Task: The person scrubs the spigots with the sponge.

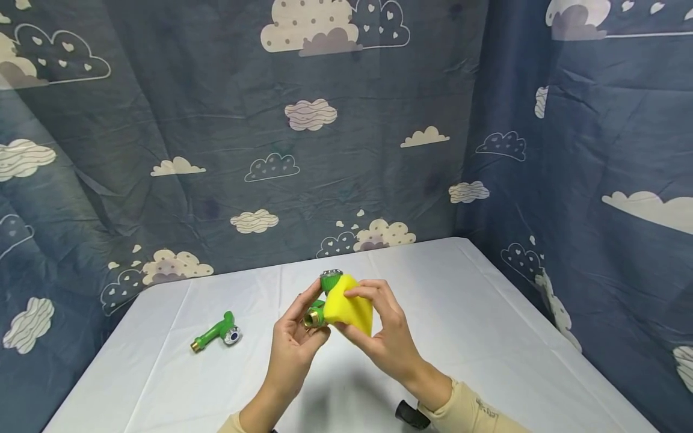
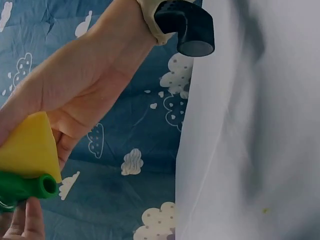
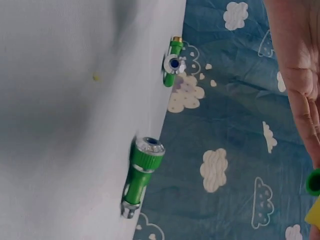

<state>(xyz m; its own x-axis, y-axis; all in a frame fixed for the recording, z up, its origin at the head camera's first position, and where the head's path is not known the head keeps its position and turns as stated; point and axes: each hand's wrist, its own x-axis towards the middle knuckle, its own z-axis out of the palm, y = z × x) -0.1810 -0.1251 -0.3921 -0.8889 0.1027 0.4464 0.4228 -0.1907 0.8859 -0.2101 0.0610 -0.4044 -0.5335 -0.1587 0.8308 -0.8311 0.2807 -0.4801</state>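
Note:
My left hand [image 1: 292, 346] holds a green tap [image 1: 319, 307] with a brass threaded end, in front of my body above the table. My right hand [image 1: 392, 337] grips a yellow sponge [image 1: 351, 307] between thumb and fingers, and the sponge lies against the tap, covering much of it. The tap's open green spout [image 2: 47, 186] pokes out below the sponge in the left wrist view. Just behind the hands is a green ribbed nozzle [image 3: 142, 172] with a chrome end, partly hidden in the head view.
Another green tap [image 1: 219, 332] with a chrome knob and brass end lies left on the white-covered table [image 1: 487, 313]. A tiny yellow speck [image 3: 96, 77] is on the cloth. Dark blue cloud-patterned curtains [image 1: 357, 150] hang behind and at both sides. A black camera [image 1: 412, 415] sits at my right wrist.

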